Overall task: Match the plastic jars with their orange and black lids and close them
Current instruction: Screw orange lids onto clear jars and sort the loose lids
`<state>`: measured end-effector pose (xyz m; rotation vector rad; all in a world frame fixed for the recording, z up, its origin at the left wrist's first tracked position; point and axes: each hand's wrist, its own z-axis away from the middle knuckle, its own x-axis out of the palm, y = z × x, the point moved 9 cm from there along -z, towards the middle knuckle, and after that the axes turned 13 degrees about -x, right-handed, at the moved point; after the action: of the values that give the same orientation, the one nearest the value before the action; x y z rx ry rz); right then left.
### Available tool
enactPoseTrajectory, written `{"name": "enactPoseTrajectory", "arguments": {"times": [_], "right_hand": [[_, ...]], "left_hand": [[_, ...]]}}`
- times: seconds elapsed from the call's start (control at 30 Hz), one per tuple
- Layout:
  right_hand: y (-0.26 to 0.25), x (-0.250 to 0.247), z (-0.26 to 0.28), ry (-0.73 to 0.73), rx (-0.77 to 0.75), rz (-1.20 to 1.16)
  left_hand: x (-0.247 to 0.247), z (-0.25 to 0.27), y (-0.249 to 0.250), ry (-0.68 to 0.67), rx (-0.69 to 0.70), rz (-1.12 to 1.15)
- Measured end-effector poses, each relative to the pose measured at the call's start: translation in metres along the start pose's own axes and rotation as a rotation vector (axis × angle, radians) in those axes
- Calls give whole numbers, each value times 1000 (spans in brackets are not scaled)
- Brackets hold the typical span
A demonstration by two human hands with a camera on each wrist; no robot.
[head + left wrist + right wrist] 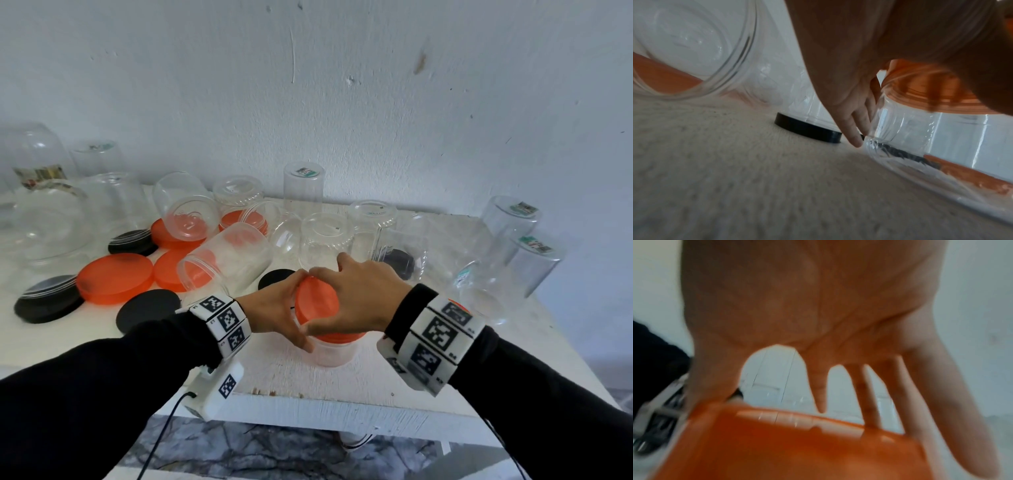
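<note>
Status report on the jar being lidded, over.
Left hand grips the clear jar. Right hand grips the orange lid on its mouth; seating unclear. Black lid close behind, not blocking.

Your left hand (274, 308) is reaching in from the left, fingers curling downward. Your right hand (356, 298) is arching from the right, fingers spreading, both forearms angling inward, black-sleeved.

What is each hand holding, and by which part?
Right hand grips the orange lid by its rim; left hand grips the clear jar around its upper wall.
</note>
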<state>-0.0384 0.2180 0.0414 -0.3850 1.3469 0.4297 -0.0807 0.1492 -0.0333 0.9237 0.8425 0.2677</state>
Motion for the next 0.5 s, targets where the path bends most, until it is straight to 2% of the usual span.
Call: {"name": "enactPoseTrajectory", "arguments": {"times": [0.1, 0.17, 0.37, 0.5], "right_hand": [[0, 6, 1, -146, -136, -190], [-1, 8, -1, -164, -166, -183], [-3, -3, -3, 29, -145, -51], [-5, -1, 0, 115, -11, 11]], "left_hand": [[1, 0, 0, -31, 7, 57], [2, 0, 1, -38, 9, 52], [0, 2, 3, 3, 36, 22], [-1, 2, 2, 39, 14, -27]]}}
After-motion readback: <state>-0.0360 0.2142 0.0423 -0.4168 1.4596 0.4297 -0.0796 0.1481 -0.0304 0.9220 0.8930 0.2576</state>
